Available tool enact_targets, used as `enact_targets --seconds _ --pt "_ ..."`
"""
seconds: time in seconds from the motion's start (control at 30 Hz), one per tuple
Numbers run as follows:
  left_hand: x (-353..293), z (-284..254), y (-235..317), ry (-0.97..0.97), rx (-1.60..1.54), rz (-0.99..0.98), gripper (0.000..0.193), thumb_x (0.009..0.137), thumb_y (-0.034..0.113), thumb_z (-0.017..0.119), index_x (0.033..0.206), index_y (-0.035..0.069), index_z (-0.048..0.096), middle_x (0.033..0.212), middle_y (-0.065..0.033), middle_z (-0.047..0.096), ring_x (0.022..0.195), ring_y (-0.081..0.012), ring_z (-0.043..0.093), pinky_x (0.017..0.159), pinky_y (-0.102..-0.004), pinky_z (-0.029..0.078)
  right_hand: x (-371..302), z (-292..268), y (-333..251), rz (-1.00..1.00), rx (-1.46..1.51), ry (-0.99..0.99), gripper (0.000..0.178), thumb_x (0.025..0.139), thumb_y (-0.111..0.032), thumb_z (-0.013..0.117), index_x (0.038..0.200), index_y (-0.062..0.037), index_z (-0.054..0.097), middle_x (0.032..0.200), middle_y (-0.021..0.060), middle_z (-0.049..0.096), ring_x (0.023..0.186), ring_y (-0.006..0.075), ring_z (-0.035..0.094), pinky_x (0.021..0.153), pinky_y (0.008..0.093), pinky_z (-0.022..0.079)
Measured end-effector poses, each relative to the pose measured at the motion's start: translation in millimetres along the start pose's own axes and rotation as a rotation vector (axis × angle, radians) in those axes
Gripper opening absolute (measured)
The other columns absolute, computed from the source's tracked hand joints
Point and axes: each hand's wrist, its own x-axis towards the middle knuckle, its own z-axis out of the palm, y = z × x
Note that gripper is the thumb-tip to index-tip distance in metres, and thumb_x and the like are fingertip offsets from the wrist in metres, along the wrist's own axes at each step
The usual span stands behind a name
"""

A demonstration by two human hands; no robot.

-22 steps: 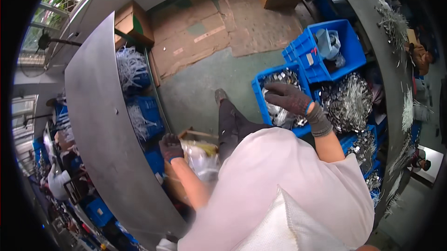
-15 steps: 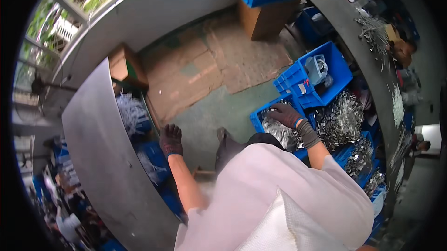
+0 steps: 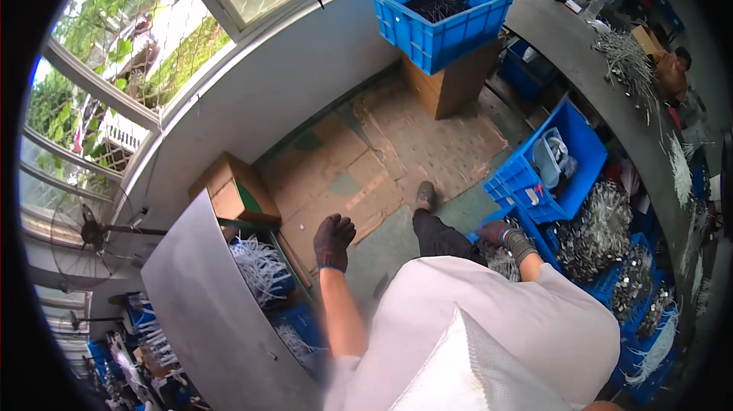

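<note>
My left hand [image 3: 334,241], in a dark glove, hangs in the air over the floor beside the left table. Its fingers are loosely bent with small gaps, and I see nothing in them. My right hand [image 3: 495,232], gloved too, is low over a blue bin of metal pieces [image 3: 502,262] at my right side. Its fingers point left over the bin, partly apart; whether they touch the pieces I cannot tell. A larger heap of shiny metal pieces [image 3: 597,226] lies just right of that hand. Behind it a tilted blue crate [image 3: 588,136] holds a clear plastic container [image 3: 547,159].
A grey table [image 3: 191,281] runs along my left, with bins of white strips [image 3: 263,266] below. Ahead, a blue crate [image 3: 412,33] of dark pieces stands on a cardboard box [image 3: 450,90]. Cardboard sheets [image 3: 328,159] cover the floor. A wall fan [image 3: 93,234] is at left.
My view has tilted up and shifted, so more window and the far crate show. One foot has stepped ahead. My right hand stays at the bin, now nearer my body.
</note>
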Motion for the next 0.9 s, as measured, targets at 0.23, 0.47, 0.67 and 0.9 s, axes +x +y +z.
enact_targets --seconds 0.23,0.47,0.67,0.9 --pt "142 25 66 -0.148 0.134 0.31 0.018 0.101 0.026 0.045 0.091 0.011 0.048 0.081 -0.0041 0.038 0.077 -0.0193 0.043 0.07 -0.0312 0.037 198 -130 36 0.272 0.335 -0.123 0.058 0.092 -0.053 0.053 0.113 -0.0009 0.068 0.119 0.0275 0.067 0.103 0.0412 0.067 0.088 0.0484 0.053" --pt "279 85 96 -0.134 0.274 0.072 0.018 0.101 0.026 0.048 0.107 0.009 0.053 0.095 -0.0125 0.051 0.087 -0.0264 0.051 0.08 -0.0339 0.042 330 -284 21 0.051 0.45 0.697 0.058 0.096 -0.05 0.058 0.129 -0.0013 0.061 0.12 0.0237 0.067 0.101 0.0356 0.067 0.094 0.0422 0.051" --pt "439 155 144 0.218 1.047 0.33 0.021 0.095 0.027 0.065 0.099 0.006 0.067 0.083 -0.0067 0.061 0.072 -0.0228 0.057 0.065 -0.0351 0.046 328 -408 10 -0.038 1.004 0.75 0.048 0.095 -0.045 0.065 0.117 -0.0025 0.062 0.088 0.0067 0.064 0.073 0.0152 0.057 0.068 0.0316 0.05" --pt "682 338 206 -0.023 1.286 0.628 0.039 0.093 0.029 0.069 0.118 -0.001 0.066 0.096 -0.0093 0.069 0.086 -0.0201 0.064 0.077 -0.0332 0.052 342 -505 10 -0.104 1.696 0.921 0.041 0.094 -0.038 0.07 0.113 -0.0033 0.06 0.086 0.0052 0.063 0.078 0.0141 0.059 0.07 0.0321 0.049"
